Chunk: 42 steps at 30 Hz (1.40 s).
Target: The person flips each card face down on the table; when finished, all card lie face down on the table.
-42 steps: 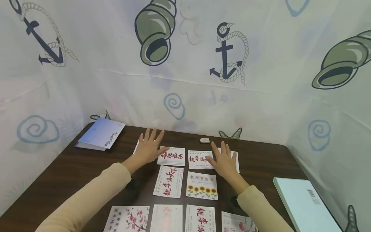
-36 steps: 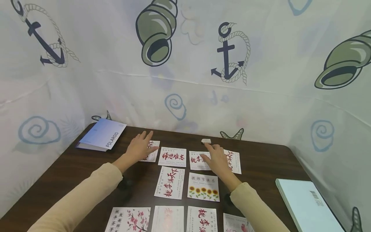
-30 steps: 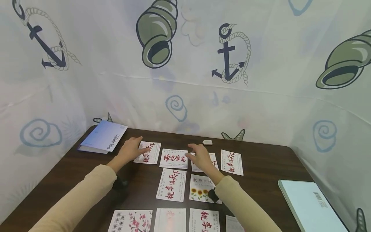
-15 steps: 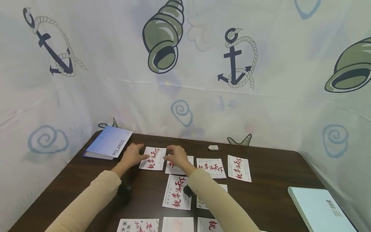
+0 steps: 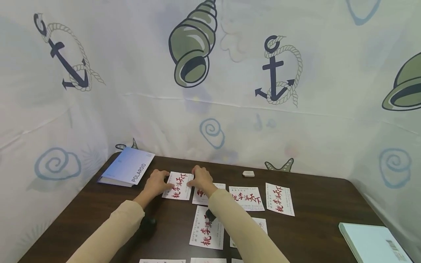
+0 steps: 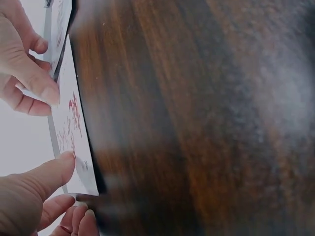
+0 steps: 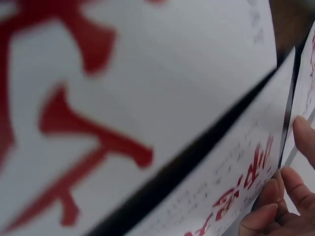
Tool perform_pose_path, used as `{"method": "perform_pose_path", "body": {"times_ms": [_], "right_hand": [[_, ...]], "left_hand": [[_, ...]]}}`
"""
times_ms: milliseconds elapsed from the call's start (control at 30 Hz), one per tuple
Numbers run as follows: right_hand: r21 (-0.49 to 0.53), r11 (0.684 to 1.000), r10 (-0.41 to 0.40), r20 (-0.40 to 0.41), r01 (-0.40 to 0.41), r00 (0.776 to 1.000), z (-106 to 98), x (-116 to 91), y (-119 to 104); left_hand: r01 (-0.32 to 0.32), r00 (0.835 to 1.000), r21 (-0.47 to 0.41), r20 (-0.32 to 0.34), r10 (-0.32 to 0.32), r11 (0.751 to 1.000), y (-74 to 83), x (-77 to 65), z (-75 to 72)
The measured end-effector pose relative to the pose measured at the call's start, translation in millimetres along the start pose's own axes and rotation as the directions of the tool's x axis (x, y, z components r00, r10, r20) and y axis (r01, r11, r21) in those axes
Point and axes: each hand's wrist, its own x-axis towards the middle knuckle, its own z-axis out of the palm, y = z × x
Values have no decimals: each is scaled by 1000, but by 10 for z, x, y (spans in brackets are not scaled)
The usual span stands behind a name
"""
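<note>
Card (image 5: 178, 186) beside the blue book (image 5: 129, 164) is pinched at opposite edges by left fingers (image 5: 163, 174) and right fingers (image 5: 198, 172); straightening seems the step, next probably needing gentle release.

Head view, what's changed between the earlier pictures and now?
The right hand moved left, from the far row's rightmost card to its leftmost card. The left hand drew left to that card's edge; both now touch it. The view tilted up slightly. The white block and POLAROID album stayed put.
</note>
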Motion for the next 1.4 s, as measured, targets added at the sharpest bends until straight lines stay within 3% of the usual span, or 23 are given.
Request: {"method": "perform_pose_path", "body": {"times_ms": [267,500,633,800,933,1033,1133,1200,1367,1400], "right_hand": [[7,1000,-19,-14,19,1000,-14,26,94],[-23,999,-37,-40,36,998,4,-33,120],[-47,993,-107,-81,104,991,36,-131,70],[122,965,-225,-58,231,973,121,-277,-107],[285,930,-236,-24,232,972,192,-392,-266],[333,919,-203,-53,209,978,219,-452,-339],[348,914,-188,-98,210,977,216,-486,-363],[371,902,-188,-120,219,975,197,-501,-360],[465,847,-200,-171,257,965,110,-554,-344],[481,833,-206,-190,274,960,91,-567,-346]], "left_hand": [[30,999,-41,15,-29,999,76,-22,-11],[116,992,-115,-31,-120,987,81,-10,-22],[126,991,-135,-37,-132,983,53,-4,-60],[100,993,-143,-44,-108,985,29,21,-166],[82,996,-140,-30,-87,987,60,41,-240],[91,996,-169,-9,-94,981,120,36,-280],[108,994,-274,21,-106,956,170,19,-299],[101,995,-385,54,-88,917,180,5,-306],[83,988,-630,152,18,772,134,-35,-298],[86,984,-649,176,39,756,118,-44,-292]]}}
